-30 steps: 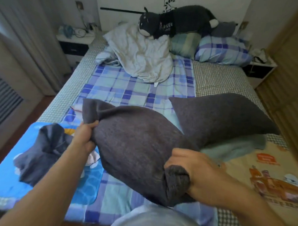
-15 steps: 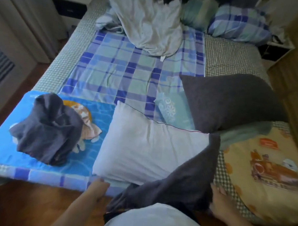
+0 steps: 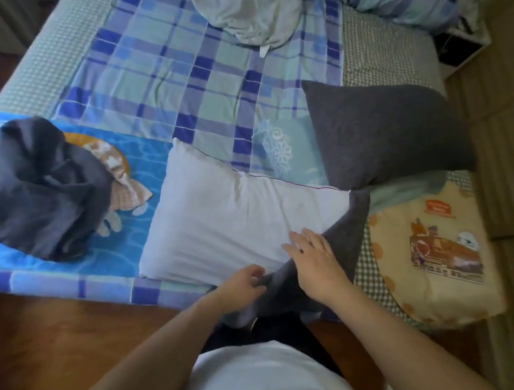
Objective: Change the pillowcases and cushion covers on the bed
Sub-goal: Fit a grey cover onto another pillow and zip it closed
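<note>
From the head view, a bare white pillow [image 3: 237, 223] is seen lying at the near edge of the bed [image 3: 167, 73], its dark grey pillowcase [image 3: 345, 243] peeled back to the right end. The case's edge is pinched by the left hand [image 3: 240, 285]; the right hand [image 3: 315, 256] is laid flat, fingers spread, on the cloth. The case is judged soft, limp and light, best gripped at its open hem. A second grey cushion [image 3: 382, 132] lies toward the right edge.

Bare forearms, no sleeves visible; white top [image 3: 271, 375] over torso; dark garment [image 3: 270, 331] below it.
</note>
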